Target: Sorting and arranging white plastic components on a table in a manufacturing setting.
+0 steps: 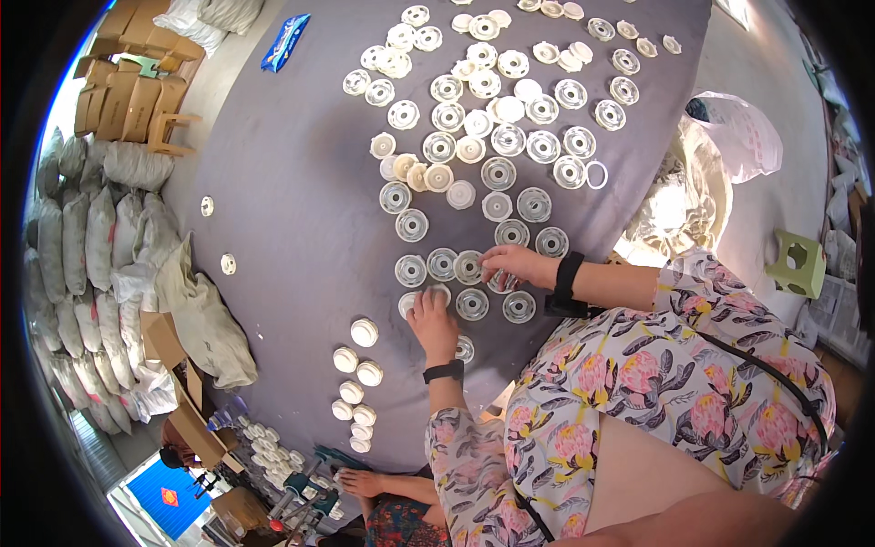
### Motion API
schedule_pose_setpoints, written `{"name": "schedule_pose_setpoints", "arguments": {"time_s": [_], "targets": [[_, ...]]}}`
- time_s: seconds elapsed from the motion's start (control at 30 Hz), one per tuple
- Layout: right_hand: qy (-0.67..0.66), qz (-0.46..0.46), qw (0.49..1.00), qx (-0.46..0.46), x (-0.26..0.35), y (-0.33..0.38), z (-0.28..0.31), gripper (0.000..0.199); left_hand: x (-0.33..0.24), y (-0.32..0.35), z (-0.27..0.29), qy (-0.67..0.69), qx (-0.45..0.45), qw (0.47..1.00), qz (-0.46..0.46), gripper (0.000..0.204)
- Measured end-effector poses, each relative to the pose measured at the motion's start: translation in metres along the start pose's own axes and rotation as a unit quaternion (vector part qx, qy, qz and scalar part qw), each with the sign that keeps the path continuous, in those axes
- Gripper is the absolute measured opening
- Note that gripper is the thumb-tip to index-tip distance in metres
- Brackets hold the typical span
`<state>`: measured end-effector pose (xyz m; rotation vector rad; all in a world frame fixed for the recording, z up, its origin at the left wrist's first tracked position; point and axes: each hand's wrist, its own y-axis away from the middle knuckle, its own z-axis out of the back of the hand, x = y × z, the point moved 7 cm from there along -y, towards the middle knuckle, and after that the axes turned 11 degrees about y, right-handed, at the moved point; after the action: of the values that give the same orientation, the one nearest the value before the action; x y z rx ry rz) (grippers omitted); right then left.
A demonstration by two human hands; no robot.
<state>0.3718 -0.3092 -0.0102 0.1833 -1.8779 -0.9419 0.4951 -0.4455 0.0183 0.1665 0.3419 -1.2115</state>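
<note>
My left hand (pixel 432 326) reaches over the grey-covered table, its fingers curled down on a round white cap (pixel 441 292) whose lower part they hide. Beside those fingers lies a white-rimmed disc (pixel 406 305), partly covered. Close by on the right, my right hand (pixel 515 263) has bent fingers at the edge of a round disc with a white rim (pixel 468 266) and a shiny metal inside. Another metal-faced disc (pixel 502 282) sits partly under that palm. More of the same surround both hands, such as a disc (pixel 472 304) between my wrists.
Many white caps and metal-faced discs (pixel 509 139) spread over the far table. Stacked white round pieces (pixel 364 332) stand left of my left hand. A blue packet (pixel 285 43) lies far left. Another person's hand (pixel 361 482) is by a small machine at lower left. Sacks (pixel 100 228) line the left.
</note>
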Motion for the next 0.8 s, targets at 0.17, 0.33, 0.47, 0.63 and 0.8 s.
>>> {"name": "schedule_pose_setpoints", "arguments": {"time_s": [0.17,0.33,0.47,0.63,0.8], "targets": [[-0.001,-0.011,1.000,-0.004,-0.001,0.001,0.002,0.035,0.034,0.000,0.012,0.346,-0.111,0.903,0.229,0.035],[0.001,-0.014,1.000,-0.012,0.001,0.001,0.002,0.033,0.068,-0.028,0.008,0.615,-0.203,0.712,0.272,0.031],[-0.014,-0.010,1.000,-0.003,0.004,0.003,0.005,0.032,0.090,-0.039,-0.003,0.511,-0.133,0.787,0.319,0.033],[-0.016,-0.020,0.999,-0.038,-0.001,0.001,0.027,0.032,0.055,-0.046,0.022,0.202,-0.130,0.951,0.194,0.040],[-0.030,-0.025,0.998,-0.044,0.006,0.000,0.035,0.031,0.028,-0.026,-0.010,0.007,0.028,0.996,0.088,0.058]]}}
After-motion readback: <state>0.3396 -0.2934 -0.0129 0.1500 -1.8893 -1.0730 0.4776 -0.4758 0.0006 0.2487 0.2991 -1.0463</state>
